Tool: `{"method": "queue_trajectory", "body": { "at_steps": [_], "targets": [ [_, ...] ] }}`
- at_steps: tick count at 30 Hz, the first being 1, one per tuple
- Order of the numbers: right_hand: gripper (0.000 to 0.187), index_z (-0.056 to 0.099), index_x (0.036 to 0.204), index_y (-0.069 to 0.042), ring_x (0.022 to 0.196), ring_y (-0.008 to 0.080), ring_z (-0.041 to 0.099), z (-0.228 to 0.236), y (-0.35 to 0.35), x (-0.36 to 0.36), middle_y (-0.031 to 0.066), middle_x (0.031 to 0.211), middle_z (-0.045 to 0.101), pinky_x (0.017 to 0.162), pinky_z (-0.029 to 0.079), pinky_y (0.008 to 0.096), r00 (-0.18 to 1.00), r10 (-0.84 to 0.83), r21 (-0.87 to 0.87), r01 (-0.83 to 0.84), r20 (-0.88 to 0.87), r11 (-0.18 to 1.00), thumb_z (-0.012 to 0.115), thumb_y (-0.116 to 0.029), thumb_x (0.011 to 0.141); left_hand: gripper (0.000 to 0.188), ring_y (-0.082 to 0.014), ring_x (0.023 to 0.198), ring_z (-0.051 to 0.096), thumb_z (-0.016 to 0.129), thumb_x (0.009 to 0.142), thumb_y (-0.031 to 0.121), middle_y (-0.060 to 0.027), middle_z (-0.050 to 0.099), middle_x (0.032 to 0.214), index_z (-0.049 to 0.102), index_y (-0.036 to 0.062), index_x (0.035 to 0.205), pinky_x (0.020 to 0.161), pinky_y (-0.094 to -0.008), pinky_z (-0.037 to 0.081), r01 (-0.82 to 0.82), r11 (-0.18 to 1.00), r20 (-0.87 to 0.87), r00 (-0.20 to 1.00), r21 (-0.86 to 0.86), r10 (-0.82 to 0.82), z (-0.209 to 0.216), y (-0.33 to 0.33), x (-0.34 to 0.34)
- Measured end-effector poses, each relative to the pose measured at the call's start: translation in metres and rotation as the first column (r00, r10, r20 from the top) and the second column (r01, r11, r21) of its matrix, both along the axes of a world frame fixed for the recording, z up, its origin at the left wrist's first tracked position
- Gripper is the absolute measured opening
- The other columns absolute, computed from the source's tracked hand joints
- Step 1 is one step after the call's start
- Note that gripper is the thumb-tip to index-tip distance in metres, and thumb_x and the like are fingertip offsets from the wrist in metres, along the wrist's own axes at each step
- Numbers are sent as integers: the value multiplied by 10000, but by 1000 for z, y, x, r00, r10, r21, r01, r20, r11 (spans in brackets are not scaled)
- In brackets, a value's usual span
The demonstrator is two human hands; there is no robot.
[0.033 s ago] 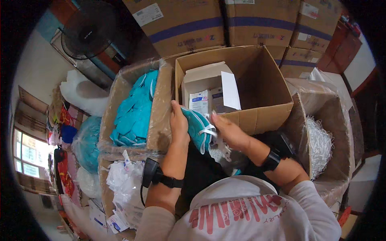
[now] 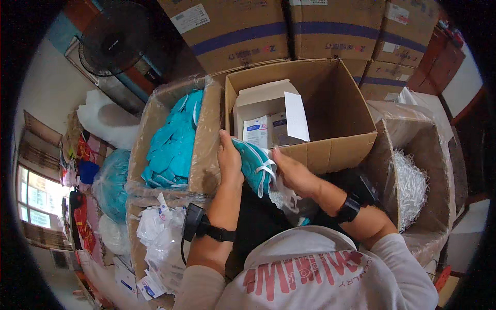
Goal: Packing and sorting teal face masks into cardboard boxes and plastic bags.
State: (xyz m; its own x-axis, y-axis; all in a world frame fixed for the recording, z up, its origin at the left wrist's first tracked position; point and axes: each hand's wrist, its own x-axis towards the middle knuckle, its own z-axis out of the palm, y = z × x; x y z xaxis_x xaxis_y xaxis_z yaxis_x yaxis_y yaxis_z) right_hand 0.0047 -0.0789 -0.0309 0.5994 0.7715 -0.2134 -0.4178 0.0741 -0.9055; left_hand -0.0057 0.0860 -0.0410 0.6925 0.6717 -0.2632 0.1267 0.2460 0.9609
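In front of my body I hold teal cup-shaped face masks (image 2: 253,164) with white edges and straps; they seem nested together, but their number cannot be told. My left hand (image 2: 228,159) is closed around their left side, thumb up. At their right side, my right hand (image 2: 294,173) is closed at the white straps (image 2: 284,194), which hang below its fingers. The fingertips of that hand are partly hidden. Just beyond the masks stands an open cardboard box (image 2: 323,155), with a white carton (image 2: 263,98) of small white-and-blue packets (image 2: 256,132) inside.
Teal masks (image 2: 170,144) fill a plastic-lined box at left. Below it, another box holds white packets and papers (image 2: 160,232). At right, a lined box holds white straps (image 2: 412,188). Stacked cartons (image 2: 336,31) stand behind; a fan (image 2: 113,41) is at far left.
My right hand has shifted slightly at the masks' right side, and the white straps under it have swung a little. The left hand stays put.
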Motion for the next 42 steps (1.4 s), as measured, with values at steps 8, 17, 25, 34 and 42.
{"method": "queue_trajectory", "body": {
  "at_steps": [8,17,25,34,42],
  "targets": [
    [255,526,1012,-11,845,179,515,-30,-10,-18,103,911,550,727,424,324,892,-83,-59,122,444,991,455,-232,907,562,-136,614,495,319,897,515,-43,533,695,558,24,764,574,-278,412,-96,995,-37,995,-39,94,-24,15,7],
    [312,463,707,-18,630,114,475,56,35,-33,29,635,464,596,403,291,799,-102,162,6,592,987,342,-199,930,656,-206,757,585,329,851,597,-113,596,853,558,-12,941,655,-344,474,111,944,-341,940,310,1,-76,1,31],
    [292,541,842,-23,602,101,499,56,17,-35,25,707,569,543,426,267,783,166,253,-382,599,889,413,-275,917,761,-257,1069,467,317,850,600,-160,458,1227,392,-51,1235,920,-363,356,-212,976,-315,931,-50,186,-108,55,-9],
    [323,515,732,-129,473,37,382,-33,-181,-5,-20,630,501,405,276,169,863,-430,-410,505,266,760,470,-417,871,737,-328,1161,396,233,835,643,-136,382,1306,333,69,1286,977,-511,282,-415,775,-192,910,-476,368,-127,155,-67],
    [476,571,792,-56,540,115,422,-31,-343,35,11,655,484,496,338,278,503,-654,-627,777,565,57,449,-513,846,651,-314,1046,490,274,861,526,-158,469,1189,369,-12,1215,882,-434,403,-706,667,-281,607,240,743,-63,375,-24]
  ]
}}
